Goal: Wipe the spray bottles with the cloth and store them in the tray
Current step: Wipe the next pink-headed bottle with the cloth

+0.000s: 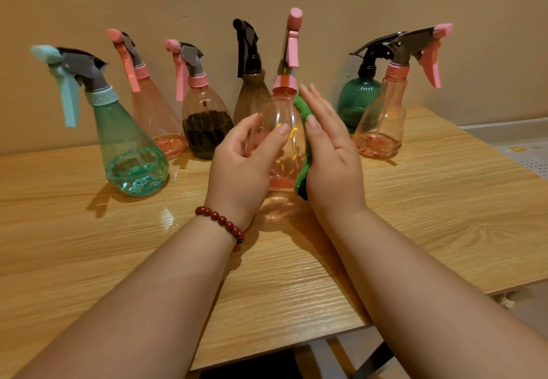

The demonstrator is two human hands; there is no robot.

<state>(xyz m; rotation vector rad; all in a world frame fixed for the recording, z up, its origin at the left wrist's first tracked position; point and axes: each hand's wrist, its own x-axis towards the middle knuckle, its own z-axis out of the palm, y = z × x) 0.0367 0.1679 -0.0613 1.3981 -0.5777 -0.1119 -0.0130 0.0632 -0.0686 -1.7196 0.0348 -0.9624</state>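
A clear pink spray bottle [281, 141] with a pink trigger stands upright just above the wooden table [415, 215] at the centre. My left hand [243, 165] grips its body from the left, thumb across the front. My right hand [329, 147] presses a green cloth [302, 144] flat against the bottle's right side with straight fingers. No tray is in view.
Several other spray bottles stand along the wall: a teal one [130, 147] at left, two pink ones [154, 111] [382, 123], one with dark liquid [204, 120], a brown one [249, 97] and a dark green one [355, 103]. The table's right edge [474, 135] drops off to a grey floor.
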